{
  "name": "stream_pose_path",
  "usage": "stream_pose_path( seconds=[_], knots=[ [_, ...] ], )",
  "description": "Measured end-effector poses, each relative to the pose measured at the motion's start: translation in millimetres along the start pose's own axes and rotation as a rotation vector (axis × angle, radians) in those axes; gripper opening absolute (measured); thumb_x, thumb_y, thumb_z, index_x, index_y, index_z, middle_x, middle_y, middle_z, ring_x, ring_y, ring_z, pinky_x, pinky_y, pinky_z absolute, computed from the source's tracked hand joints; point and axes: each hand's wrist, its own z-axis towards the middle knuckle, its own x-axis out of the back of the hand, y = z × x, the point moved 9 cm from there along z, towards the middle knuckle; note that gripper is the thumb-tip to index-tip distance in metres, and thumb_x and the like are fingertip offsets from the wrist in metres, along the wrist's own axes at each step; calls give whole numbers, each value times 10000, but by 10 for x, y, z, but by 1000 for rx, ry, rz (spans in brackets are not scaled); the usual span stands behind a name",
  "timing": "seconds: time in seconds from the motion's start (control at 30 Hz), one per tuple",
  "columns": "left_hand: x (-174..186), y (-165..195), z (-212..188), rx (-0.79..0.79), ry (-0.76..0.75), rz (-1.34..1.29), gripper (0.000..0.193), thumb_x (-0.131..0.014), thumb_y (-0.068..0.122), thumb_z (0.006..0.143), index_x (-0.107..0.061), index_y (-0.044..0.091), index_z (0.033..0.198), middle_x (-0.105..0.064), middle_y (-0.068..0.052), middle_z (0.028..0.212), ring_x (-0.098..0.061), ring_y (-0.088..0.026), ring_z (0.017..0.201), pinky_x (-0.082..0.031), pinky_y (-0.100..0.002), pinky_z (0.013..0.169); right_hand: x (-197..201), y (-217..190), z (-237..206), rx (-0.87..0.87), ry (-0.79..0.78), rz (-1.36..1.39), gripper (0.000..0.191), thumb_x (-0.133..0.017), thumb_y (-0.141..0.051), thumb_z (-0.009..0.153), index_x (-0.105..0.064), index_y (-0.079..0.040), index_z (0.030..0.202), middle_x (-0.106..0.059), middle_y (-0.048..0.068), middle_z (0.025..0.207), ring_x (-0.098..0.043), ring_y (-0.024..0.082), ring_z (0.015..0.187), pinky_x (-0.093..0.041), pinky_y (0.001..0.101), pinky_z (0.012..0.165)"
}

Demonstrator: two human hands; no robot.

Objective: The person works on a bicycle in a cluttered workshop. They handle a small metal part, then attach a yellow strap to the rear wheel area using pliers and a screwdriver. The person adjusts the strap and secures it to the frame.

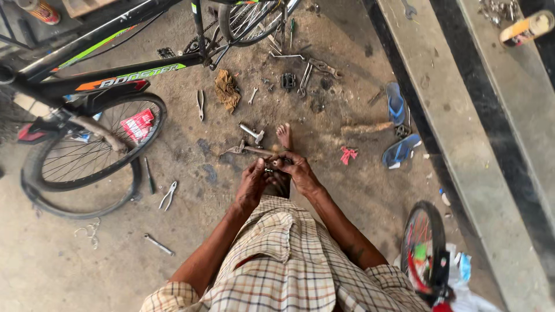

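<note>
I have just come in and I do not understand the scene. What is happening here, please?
A person sits on a concrete floor and works with both bare hands. The left hand and the right hand pinch a small metal part between them; what it is cannot be told. Pliers, spanners and a rag lie around, beside a black bicycle.

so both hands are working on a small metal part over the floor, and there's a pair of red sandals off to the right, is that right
Not quite. The sandals are blue, not red, as the head view shows. The rest holds: the left hand and right hand meet on a small metal part above the floor, with the sandals off to the right.
</note>
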Motion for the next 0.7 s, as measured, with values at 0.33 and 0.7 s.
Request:
stream_pose_path(
  seconds=[0.33, 0.7],
  knots=[
    [-561, 225, 2843, -30, 228, -20, 554, -820, 385, 905, -670, -62, 1197, -696, -92, 939, -614, -155, 722, -480, -287, 613, 1800, -980, 2002, -270, 135, -74, 260, -699, -139, 1050, -662, 47, 1229, -693, 167, 1099, -655, 223, 875, -551, 309, 576],
    [297, 1076, 4464, -336, 552, -79, 615, -870, 289, 833, -661, -80, 1280, -752, -112, 1023, -683, -139, 745, -541, -260, 599, 1948, -2056, 4094, -136, -182, 166, 322, -635, 1, 1015, -605, 13, 1336, -700, 202, 1278, -697, 331, 1203, -583, 447, 1057]
  ],
)
